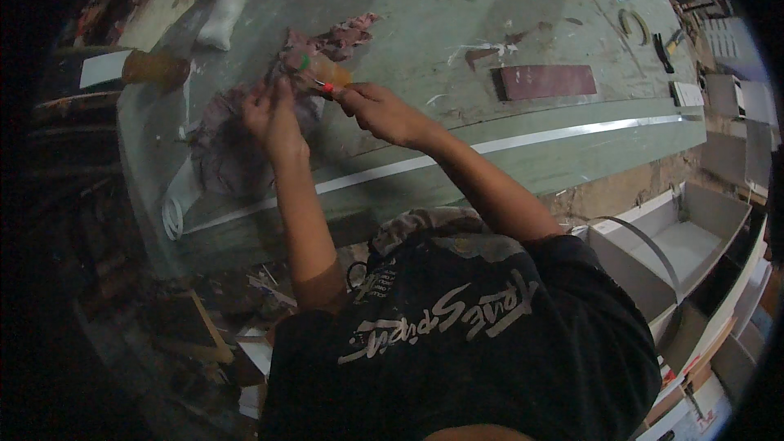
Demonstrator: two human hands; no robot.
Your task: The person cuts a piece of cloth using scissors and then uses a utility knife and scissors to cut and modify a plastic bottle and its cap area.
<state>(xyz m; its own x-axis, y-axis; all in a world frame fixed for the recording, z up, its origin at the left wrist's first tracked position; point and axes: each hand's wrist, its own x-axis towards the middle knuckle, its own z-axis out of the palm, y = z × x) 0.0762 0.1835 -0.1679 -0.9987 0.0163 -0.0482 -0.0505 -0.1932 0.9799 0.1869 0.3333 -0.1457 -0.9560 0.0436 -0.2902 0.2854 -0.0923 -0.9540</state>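
My right hand [377,113] is closed around a slim tool with a red handle [328,88]; its tip points left toward my other hand, and its exact kind is hard to make out. My left hand [278,122] is raised beside that tip, fingers drawn together, on something too dim to name. Just beyond both hands is an amber see-through container [336,73] with a green spot near it. A crumpled greyish-purple cloth [229,143] lies under and left of my left hand. More crumpled pinkish cloth [349,35] spreads behind the container.
A long white strip [490,145] runs along the near part of the green table [425,49]. On the table are a maroon block [547,82], an amber jar [157,70] and a white wrapped bundle [222,20]. White box-like trays [678,237] stand at the right.
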